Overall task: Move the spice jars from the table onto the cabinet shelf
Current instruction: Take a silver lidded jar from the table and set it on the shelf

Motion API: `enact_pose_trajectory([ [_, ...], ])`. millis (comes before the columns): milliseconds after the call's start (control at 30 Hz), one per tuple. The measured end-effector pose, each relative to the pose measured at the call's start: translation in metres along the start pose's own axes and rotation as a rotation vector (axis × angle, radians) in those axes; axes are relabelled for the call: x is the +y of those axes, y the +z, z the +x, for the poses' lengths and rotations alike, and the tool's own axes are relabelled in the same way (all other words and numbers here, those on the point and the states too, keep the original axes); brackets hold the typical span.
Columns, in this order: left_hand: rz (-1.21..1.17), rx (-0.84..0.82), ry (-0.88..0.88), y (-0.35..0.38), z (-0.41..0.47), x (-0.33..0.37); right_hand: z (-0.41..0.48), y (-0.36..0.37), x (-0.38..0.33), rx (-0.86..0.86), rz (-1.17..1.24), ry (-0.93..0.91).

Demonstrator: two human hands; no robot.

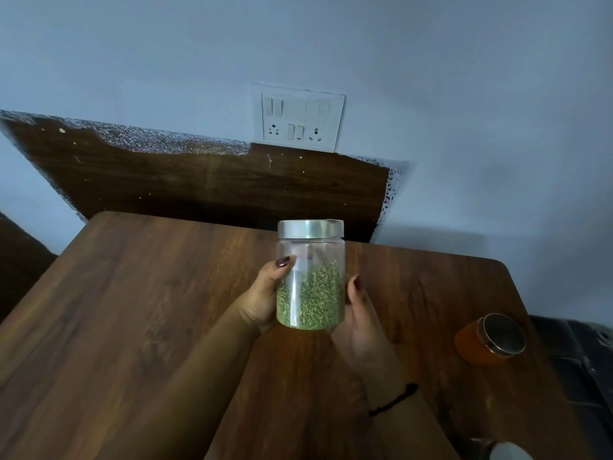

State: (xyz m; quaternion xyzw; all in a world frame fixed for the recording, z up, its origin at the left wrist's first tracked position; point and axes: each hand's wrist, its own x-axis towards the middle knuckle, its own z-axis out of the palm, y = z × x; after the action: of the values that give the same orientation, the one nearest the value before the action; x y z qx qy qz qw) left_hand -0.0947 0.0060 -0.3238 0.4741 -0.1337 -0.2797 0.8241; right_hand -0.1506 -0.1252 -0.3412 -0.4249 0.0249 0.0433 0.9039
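To the left of the seed jar, the brown wooden desk [132,310] stretches out, and behind it a dark wooden panel [199,184] leans against the pale wall. The left hand [262,297] grips the seed jar [310,287] on its left side. Its thumb lies across the clear glass and its fingers are hidden behind the jar.

The seed jar is upright over the middle of the desk, about half full of green seeds, and closed with a silver lid [310,229]. Above it on the wall is a white switch plate [298,117].

The right hand [361,323] holds the seed jar's right side and lower edge, with the thumb pressed to the glass. A black thread [394,400] circles that wrist.

Well to the right of the seed jar, an orange jar [487,340] with a metal lid stands on the desk near its right edge.
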Motion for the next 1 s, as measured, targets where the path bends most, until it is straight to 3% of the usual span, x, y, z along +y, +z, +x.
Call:
enact_pose_trajectory([
  [367,0.310,0.164,-0.025,0.007,-0.003,0.001,-0.003,-0.005,-0.002,0.443,-0.537,-0.355],
  [667,0.128,0.180,-0.002,0.014,-0.001,0.007,-0.009,0.000,-0.010,0.322,-0.516,-0.380],
  [1000,0.243,0.173,-0.054,0.011,0.000,0.008,-0.010,0.001,-0.013,0.253,-0.488,-0.318],
])
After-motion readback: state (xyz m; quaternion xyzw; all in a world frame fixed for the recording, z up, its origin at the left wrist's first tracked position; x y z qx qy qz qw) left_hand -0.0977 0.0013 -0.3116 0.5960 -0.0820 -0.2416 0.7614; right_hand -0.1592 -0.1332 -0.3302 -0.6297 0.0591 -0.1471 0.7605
